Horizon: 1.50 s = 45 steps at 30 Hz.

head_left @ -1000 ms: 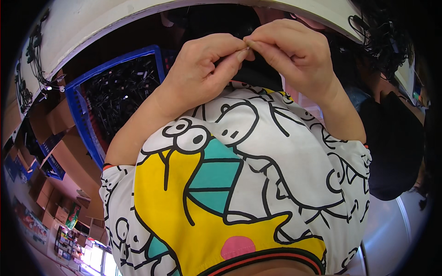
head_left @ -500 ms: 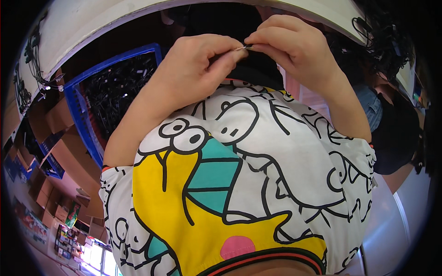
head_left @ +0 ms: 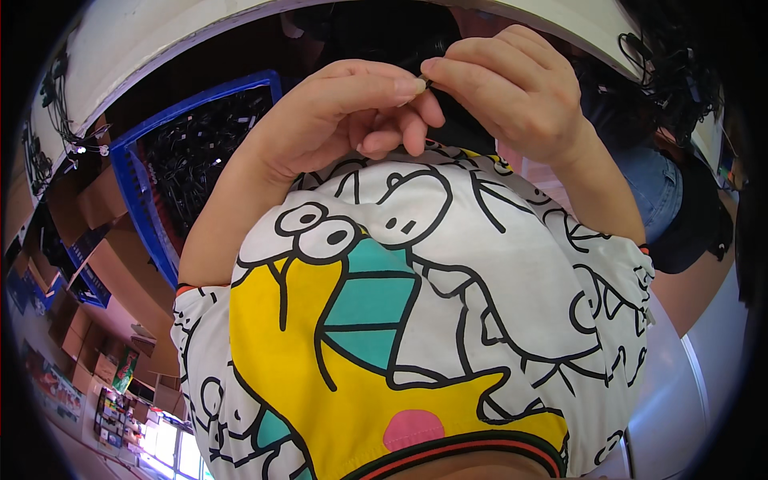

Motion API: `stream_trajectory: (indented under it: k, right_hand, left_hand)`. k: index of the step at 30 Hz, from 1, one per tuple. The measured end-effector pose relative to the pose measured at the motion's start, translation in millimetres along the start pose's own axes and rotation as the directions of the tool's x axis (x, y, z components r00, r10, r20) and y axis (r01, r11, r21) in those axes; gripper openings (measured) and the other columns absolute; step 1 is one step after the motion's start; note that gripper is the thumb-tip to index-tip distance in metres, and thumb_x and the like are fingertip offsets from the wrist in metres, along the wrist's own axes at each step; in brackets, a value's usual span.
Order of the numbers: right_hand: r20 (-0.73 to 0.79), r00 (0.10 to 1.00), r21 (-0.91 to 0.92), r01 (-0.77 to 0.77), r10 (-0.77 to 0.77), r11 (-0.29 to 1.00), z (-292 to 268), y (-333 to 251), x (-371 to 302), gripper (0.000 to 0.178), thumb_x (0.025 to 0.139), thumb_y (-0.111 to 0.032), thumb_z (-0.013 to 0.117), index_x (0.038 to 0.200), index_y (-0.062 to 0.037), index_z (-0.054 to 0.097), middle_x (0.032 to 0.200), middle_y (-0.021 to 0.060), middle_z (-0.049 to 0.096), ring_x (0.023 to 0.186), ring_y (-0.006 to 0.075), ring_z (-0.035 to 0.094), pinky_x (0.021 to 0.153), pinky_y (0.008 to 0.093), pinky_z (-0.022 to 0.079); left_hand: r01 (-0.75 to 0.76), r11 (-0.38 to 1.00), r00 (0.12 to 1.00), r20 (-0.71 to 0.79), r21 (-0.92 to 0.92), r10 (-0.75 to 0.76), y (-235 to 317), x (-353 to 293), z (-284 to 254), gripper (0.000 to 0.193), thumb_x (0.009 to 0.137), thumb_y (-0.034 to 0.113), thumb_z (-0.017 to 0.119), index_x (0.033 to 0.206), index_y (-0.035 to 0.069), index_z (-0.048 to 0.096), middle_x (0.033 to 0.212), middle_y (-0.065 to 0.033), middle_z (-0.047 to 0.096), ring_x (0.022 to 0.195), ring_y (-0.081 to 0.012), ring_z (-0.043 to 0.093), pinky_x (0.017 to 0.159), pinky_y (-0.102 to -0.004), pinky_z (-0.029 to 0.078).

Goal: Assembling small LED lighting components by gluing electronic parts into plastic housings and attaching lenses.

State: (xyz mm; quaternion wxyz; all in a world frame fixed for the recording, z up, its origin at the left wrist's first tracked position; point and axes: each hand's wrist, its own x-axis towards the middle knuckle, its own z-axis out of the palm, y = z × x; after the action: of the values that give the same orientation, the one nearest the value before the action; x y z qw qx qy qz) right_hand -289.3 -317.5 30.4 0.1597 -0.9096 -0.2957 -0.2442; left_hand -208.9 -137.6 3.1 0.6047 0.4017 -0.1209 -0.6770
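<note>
My left hand (head_left: pixel 352 108) is at the upper middle, its thumb and forefinger pinched at their tips. The other fingers of that hand are loosely curled beneath. My right hand (head_left: pixel 512 92) meets it from the right, its thumb and fingertips pressed together. Between the two sets of fingertips is a thin dark piece (head_left: pixel 426 82) that looks like the end of a black cable. Fingers cover most of it, and its exact shape is too small to make out. Both hands are held above my lap, close to the edge of a white table (head_left: pixel 192 38).
A blue crate (head_left: pixel 194 97) full of black cables (head_left: pixel 192 148) stands to the left. More black cables (head_left: pixel 672 72) hang in a bundle at the upper right, others (head_left: pixel 56 112) at the far left. Cardboard boxes (head_left: pixel 128 268) are at left; another person's denim-clad leg (head_left: pixel 652 192) is at right.
The left hand has turned and its lower fingers have loosened, while thumb and forefinger stay at the piece. The right hand has shifted slightly, its fingers drawn closer together. The person at right has moved slightly.
</note>
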Motion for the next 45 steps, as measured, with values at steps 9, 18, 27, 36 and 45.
stream_trajectory:
  k: [9,18,27,36,45]
  right_hand:
    - [-0.072,0.996,-0.015,-0.058,0.057,0.998,5.1,1.8,-7.6,0.028,0.055,-0.005,0.068,0.084,-0.0038,0.064,0.073,0.0044,0.059,0.056,0.0157,0.052,0.05,0.0232,0.041]
    - [-0.012,0.976,0.12,-0.216,0.219,0.969,4.0,-2.7,-10.9,0.026,0.06,-0.001,0.067,0.086,-0.0052,0.065,0.076,0.0072,0.061,0.06,0.0169,0.055,0.054,0.0224,0.045]
    - [0.125,0.897,0.26,-0.442,0.424,0.859,-5.0,-7.4,-14.0,0.009,0.07,-0.012,0.064,0.079,-0.0091,0.063,0.071,0.0016,0.061,0.061,0.018,0.057,0.054,0.0272,0.045]
    - [0.149,0.862,0.171,-0.505,0.484,0.846,-4.2,-13.6,-12.4,0.003,0.067,-0.008,0.06,0.068,-0.0088,0.057,0.063,0.0033,0.056,0.057,0.0203,0.056,0.049,0.0284,0.044]
    - [0.194,0.567,0.136,-0.823,0.8,0.551,-4.1,14.6,-38.3,0.007,0.075,-0.005,0.062,0.081,-0.001,0.061,0.068,0.0023,0.058,0.056,0.0056,0.051,0.051,0.0187,0.041]
  left_hand:
    - [-0.106,0.964,0.994,-0.063,-0.243,0.093,-5.9,3.4,5.8,0.024,0.086,0.02,0.046,0.089,-0.001,0.057,0.068,-0.0061,0.057,0.049,-0.0057,0.038,0.046,-0.017,0.032]
    - [-0.16,0.986,0.978,-0.143,-0.038,0.153,-6.0,3.3,6.3,0.019,0.084,0.014,0.049,0.091,-0.002,0.059,0.067,-0.0043,0.057,0.052,-0.0047,0.039,0.049,-0.0158,0.033]
    - [-0.25,0.868,0.918,-0.18,0.43,0.354,-4.7,6.5,16.0,0.017,0.083,0.011,0.052,0.089,-0.001,0.063,0.073,-0.0039,0.061,0.066,-0.0065,0.056,0.058,-0.018,0.047]
    - [-0.325,0.77,0.858,-0.171,0.549,0.484,-15.1,16.2,14.0,0.016,0.079,0.01,0.054,0.086,-0.002,0.063,0.07,-0.0048,0.062,0.061,-0.0075,0.057,0.055,-0.0187,0.046]
    - [-0.32,0.726,0.868,-0.119,0.609,0.482,-8.3,6.9,20.4,0.013,0.076,0.007,0.055,0.079,-0.001,0.064,0.067,-0.0046,0.06,0.06,-0.007,0.056,0.053,-0.0186,0.043]
